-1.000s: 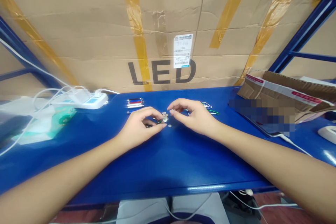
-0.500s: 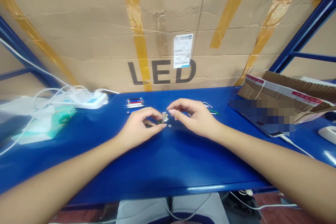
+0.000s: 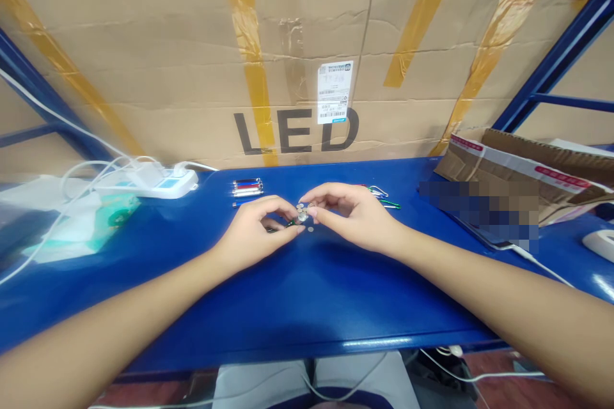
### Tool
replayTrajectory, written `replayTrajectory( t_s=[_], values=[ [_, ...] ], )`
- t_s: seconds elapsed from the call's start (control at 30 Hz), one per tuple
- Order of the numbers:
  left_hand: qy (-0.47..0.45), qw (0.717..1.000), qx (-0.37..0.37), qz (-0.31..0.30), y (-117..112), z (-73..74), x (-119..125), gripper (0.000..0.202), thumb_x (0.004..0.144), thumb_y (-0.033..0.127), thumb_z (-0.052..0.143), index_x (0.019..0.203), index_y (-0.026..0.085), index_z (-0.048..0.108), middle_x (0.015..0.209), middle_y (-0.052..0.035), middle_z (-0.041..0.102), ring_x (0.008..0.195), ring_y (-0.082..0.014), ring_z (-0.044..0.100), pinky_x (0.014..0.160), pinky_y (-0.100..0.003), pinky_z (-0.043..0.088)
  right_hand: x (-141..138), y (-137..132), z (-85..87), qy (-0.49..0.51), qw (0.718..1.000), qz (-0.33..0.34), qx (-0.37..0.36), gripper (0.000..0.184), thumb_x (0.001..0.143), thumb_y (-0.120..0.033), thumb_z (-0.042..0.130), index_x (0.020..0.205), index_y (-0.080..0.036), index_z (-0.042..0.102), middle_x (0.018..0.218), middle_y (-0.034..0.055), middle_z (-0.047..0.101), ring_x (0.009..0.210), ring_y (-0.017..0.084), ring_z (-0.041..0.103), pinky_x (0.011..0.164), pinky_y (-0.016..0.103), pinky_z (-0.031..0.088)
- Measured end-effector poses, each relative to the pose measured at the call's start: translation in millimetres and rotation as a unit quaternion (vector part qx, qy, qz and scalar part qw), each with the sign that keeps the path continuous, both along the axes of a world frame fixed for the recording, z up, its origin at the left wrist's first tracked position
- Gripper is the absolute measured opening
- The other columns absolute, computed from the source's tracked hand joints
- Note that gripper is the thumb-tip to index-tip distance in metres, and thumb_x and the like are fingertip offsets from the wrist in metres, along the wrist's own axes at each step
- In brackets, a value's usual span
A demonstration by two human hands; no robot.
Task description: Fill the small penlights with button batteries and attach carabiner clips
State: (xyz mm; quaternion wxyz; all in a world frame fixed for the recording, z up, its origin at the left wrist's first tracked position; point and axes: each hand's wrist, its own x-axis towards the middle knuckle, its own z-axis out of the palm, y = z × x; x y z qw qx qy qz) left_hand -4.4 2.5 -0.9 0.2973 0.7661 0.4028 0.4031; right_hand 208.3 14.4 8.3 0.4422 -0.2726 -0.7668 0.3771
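Note:
My left hand (image 3: 256,225) rests on the blue table with its fingers curled round a small dark green tube (image 3: 290,223), mostly hidden by the fingers. Just beyond its fingertips lie several small silvery discs (image 3: 302,217), like button cells or coins. One lone disc (image 3: 311,229) sits nearer to me. My right hand (image 3: 355,211) reaches over the discs from the right, thumb and index finger curved with a small gap between the tips. Whether a fingertip touches a disc is too small to tell.
Several coloured metal tubes (image 3: 247,188) lie in a row behind my left hand. Carabiners (image 3: 378,192) lie behind my right hand. A power strip (image 3: 167,184) and a tissue pack (image 3: 100,223) are at left; a charging device (image 3: 460,217) and an opened cardboard box (image 3: 508,166) at right.
My right hand has moved slightly left and down to the discs, and its thumb and index fingertips are a little further apart. My left hand has stayed still with the green tube.

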Motion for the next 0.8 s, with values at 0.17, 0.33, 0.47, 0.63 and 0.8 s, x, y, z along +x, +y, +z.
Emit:
replayTrajectory(
  t_s=[0.17,0.33,0.47,0.63,0.8],
  values=[
    [-0.003,1.0,0.006,-0.001,-0.6,-1.3,-0.1,0.017,0.079,0.032,0.075,0.087,0.018,0.071,0.091,-0.006,0.071,0.085,-0.0179,0.069,0.071,-0.027,0.063,0.0,0.9,-0.8,0.013,1.0,0.008,-0.024,0.019,0.086,-0.033,0.07,0.098,-0.018,0.073,0.093,0.0056,0.074,0.083,0.017,0.069,0.081,0.034,0.058],
    [-0.007,1.0,0.004,-0.003,-0.9,-0.6,0.6,0.016,0.079,0.031,0.076,0.085,0.018,0.071,0.089,-0.0056,0.071,0.084,-0.0177,0.069,0.069,-0.026,0.062,-0.3,-0.3,-0.7,0.009,0.999,0.006,-0.034,0.019,0.086,-0.031,0.07,0.1,-0.018,0.073,0.091,0.0049,0.074,0.082,0.016,0.069,0.08,0.033,0.058],
    [-0.011,1.0,-0.002,-0.004,-1.0,-0.6,0.3,0.016,0.078,0.03,0.076,0.086,0.017,0.071,0.089,-0.005,0.07,0.083,-0.0162,0.068,0.069,-0.024,0.061,1.0,-1.7,2.6,-0.006,1.0,0.004,0.021,0.015,0.087,-0.028,0.071,0.097,-0.018,0.074,0.091,0.004,0.071,0.08,0.014,0.066,0.078,0.031,0.056],
    [-0.025,0.999,-0.016,-0.029,-1.9,0.2,-0.4,0.016,0.079,0.029,0.076,0.089,0.017,0.071,0.091,-0.0049,0.068,0.085,-0.0162,0.067,0.07,-0.025,0.062,2.5,-3.0,6.4,-0.04,0.996,0.019,0.075,0.013,0.087,-0.026,0.071,0.098,-0.022,0.076,0.092,0.0039,0.068,0.083,0.016,0.064,0.078,0.032,0.054],
    [-0.043,0.997,-0.018,-0.067,-2.8,-0.1,-1.1,0.015,0.081,0.028,0.076,0.09,0.017,0.071,0.093,-0.0045,0.067,0.083,-0.0166,0.068,0.074,-0.03,0.064,2.8,-3.1,5.8,-0.035,0.994,0.054,0.086,0.013,0.086,-0.022,0.073,0.098,-0.022,0.077,0.091,0.0032,0.066,0.085,0.016,0.064,0.081,0.033,0.053]
  ],
)
